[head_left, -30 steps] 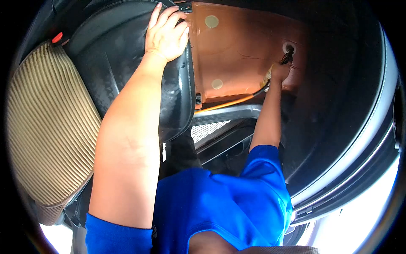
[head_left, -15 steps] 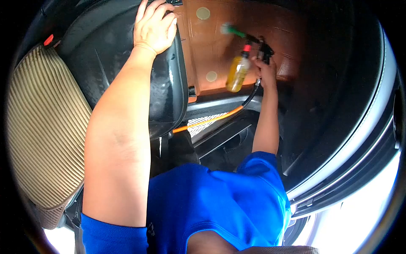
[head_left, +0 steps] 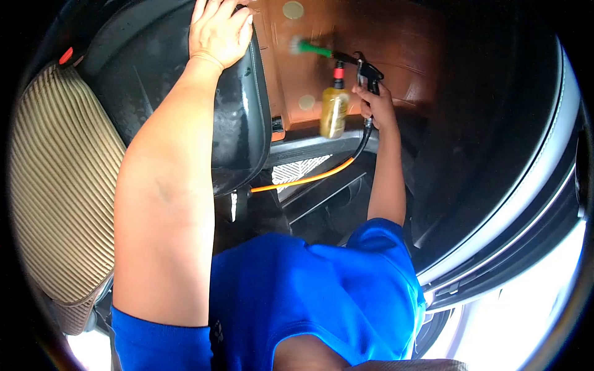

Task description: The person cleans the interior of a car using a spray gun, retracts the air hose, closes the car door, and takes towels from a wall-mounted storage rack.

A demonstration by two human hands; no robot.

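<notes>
Spray gun [head_left: 369,70] gripped in right hand [head_left: 378,106] — left hand [head_left: 220,36] open on black seat [head_left: 145,80].

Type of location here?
Likely a car interior: the black seat cushion with stitched edging, the brown panel beyond it, and the ribbed beige seat pad suggest it.

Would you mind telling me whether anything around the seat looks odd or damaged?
Faint whitish smudges, perhaps residue or glare, mar the black seat panel; creases break the otherwise smooth brown panel. Nothing looks clearly spilled.
</notes>
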